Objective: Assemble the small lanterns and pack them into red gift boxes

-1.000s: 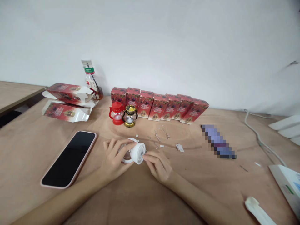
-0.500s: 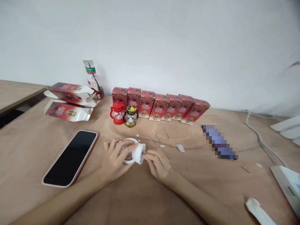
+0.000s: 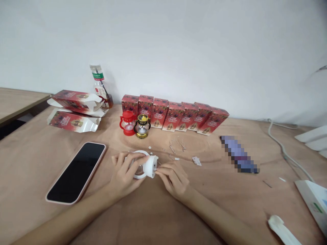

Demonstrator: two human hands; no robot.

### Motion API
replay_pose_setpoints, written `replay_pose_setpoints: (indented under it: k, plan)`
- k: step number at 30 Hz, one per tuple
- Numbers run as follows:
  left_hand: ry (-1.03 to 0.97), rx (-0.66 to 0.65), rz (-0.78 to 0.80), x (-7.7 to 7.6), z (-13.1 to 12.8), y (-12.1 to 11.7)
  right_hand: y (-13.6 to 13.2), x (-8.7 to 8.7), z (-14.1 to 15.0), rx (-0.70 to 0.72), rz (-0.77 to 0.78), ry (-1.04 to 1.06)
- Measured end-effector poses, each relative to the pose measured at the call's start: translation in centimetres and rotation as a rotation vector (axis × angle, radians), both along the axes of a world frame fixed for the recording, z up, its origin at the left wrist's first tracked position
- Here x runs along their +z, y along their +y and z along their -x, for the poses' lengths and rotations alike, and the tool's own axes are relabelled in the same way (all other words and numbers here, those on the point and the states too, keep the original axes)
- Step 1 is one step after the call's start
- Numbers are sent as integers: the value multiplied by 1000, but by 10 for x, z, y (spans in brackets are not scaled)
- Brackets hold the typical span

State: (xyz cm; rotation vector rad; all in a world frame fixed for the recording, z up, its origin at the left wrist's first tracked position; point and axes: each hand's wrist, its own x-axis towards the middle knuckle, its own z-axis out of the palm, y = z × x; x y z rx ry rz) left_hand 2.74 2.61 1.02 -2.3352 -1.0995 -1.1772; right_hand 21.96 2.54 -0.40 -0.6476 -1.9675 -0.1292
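Observation:
A small white lantern point(image 3: 150, 166) with a clear body and a ring handle lies on its side, its round white end turned to the right. My left hand point(image 3: 125, 173) is closed around its body. At the lantern's white end, my right hand point(image 3: 174, 178) is closed in a pinch; whatever lies between the fingertips is too small to make out. A thin wire-like line shows just above those fingertips. Behind my hands stand a red lantern point(image 3: 127, 123) and a black and gold lantern point(image 3: 142, 126), both upright and side by side.
Several red boxes point(image 3: 173, 116) line the wall. Opened boxes point(image 3: 74, 120) and a bottle point(image 3: 98, 83) are at the back left. A phone point(image 3: 76, 173) lies left, a blurred-out object point(image 3: 238, 154) right. Thin wires point(image 3: 177, 144) and scraps point(image 3: 196, 161) lie beyond my hands; a cable point(image 3: 282, 149) runs right.
My right fingertips have drawn slightly away from the lantern's white end, and that end is turned a little. My left hand keeps its hold.

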Motion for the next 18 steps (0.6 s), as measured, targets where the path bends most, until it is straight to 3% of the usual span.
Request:
replay_pose_setpoints:
  k: [18]
  plan:
    - [-28, 1, -18, -3, -1, 0, 0, 3, -1, -14, -49, -69]
